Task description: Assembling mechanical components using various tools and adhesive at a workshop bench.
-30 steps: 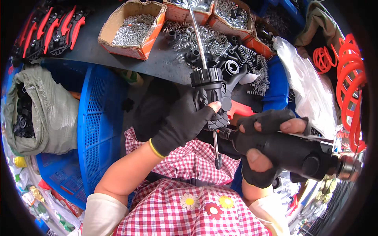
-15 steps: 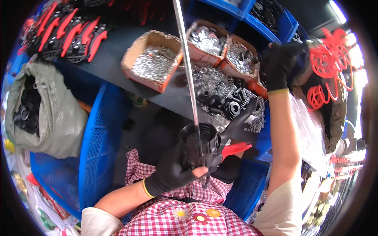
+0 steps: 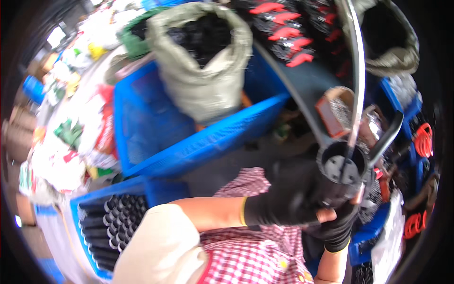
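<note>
My left hand (image 3: 298, 199) is closed around a black, round, open-topped plastic housing (image 3: 333, 184), the thumb across its near side. Inside the housing a light grey face with holes shows. A long silvery rod (image 3: 358, 80) reaches up out of its mouth, and a black bar-like arm (image 3: 388, 137) juts from its far right side. Just below, my right hand (image 3: 338, 229) is closed against the housing's lower right; most of its fingers are hidden or blurred.
Left of my hands is a blue crate (image 3: 198, 149) holding a woven sack (image 3: 203, 90) of black parts. Black tubes (image 3: 111, 222) fill another blue crate. Black-and-red assemblies (image 3: 288, 33) and a carton of metal pieces (image 3: 328, 113) lie on the bench.
The view has swung left, bringing the tube crate into sight. My right hand has come down from the bins at the right to the housing. My left hand still holds the housing.
</note>
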Tool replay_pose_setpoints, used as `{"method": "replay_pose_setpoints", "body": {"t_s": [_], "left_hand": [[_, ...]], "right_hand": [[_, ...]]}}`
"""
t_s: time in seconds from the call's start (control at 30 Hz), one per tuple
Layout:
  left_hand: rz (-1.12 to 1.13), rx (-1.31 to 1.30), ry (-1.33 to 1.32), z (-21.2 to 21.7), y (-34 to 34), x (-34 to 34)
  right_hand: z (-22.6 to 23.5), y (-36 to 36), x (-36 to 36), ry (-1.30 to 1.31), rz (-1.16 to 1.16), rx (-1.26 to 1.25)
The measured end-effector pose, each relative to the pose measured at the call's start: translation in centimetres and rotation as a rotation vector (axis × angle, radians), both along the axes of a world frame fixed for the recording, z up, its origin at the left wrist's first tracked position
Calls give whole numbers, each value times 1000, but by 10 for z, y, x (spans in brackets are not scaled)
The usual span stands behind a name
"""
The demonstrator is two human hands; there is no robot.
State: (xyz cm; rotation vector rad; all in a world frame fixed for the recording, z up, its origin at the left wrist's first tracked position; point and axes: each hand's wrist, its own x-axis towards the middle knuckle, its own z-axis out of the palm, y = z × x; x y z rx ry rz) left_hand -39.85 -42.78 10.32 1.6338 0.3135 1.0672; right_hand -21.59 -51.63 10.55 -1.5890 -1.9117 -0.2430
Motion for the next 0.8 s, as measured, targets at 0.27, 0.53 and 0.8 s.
{"method": "replay_pose_setpoints", "body": {"t_s": [0.27,0.53,0.8], "left_hand": [[978,-453,10,-123,-72,-283],[2137,-1177,-470,-480,-245,-469],[1843,-1330,-321,-543,-234,-431]], "right_hand": [[-45,-23,-26,-50,364,-230],[-67,-50,18,-153,440,-470],[3,-142,-19,-245,152,-677]]}}
